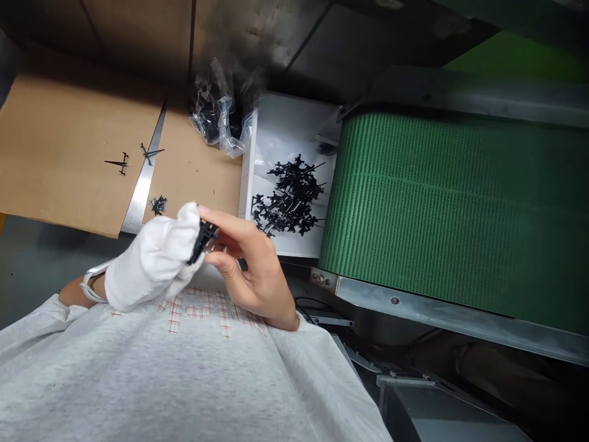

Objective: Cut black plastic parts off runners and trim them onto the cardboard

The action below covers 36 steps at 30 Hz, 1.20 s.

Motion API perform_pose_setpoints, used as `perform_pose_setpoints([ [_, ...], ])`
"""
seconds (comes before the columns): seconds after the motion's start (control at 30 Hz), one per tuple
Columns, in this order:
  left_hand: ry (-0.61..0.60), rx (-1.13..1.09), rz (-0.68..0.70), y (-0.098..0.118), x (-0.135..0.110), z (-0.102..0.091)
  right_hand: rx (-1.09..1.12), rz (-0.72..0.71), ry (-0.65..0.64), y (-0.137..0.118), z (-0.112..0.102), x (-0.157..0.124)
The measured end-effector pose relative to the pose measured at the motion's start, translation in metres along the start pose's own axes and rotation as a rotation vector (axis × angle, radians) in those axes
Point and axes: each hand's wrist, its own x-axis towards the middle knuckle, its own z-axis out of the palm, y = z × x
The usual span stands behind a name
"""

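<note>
Pinching an angular black piece (201, 242) are the left hand (159, 255), gloved in wrinkled white fabric, and the bare right hand (257, 270).

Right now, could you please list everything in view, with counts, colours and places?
cardboard: count unclear, brown, left
metal strip: one, silver, across cardboard
green belt: one, green, right
metal rail: one, grey, belt's near edge
white tray: one, white, left of belt
parts pile: many pieces, black, in tray
plastic bag: count unclear, clear, left of tray
loose parts: two, black, cardboard and strip
small cluster: one, black, right of strip
held parts: count unclear, black, between hands
shirt: one, grey, bottom
left hand: one, white-gloved, lower left
right hand: one, bare, beside left
</note>
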Motion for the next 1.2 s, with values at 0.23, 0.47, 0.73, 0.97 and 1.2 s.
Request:
perform_pose_setpoints([
  [0.23, 0.021, 0.021, -0.011, 0.009, 0.0, 0.005, -0.034, 0.008, -0.008, 0.001, 0.0, 0.001],
  [0.47, 0.027, -0.017, 0.053, 0.004, 0.002, 0.0, -0.015, -0.052, 0.032, 0.004, 0.005, 0.004],
  [0.73, -0.006, -0.03, 0.007, 0.01, 0.001, 0.001, -0.064, -0.096, 0.103, 0.004, 0.005, 0.006],
  [0.97, -0.032, -0.022, -0.04, 0.017, 0.002, 0.005, 0.17, -0.032, 0.064, 0.006, 0.003, 0.008],
  [1.2, 0.012, 0.079, -0.059, 0.023, 0.004, 0.01, 0.39, 0.107, 0.15, 0.009, 0.013, 0.017],
])
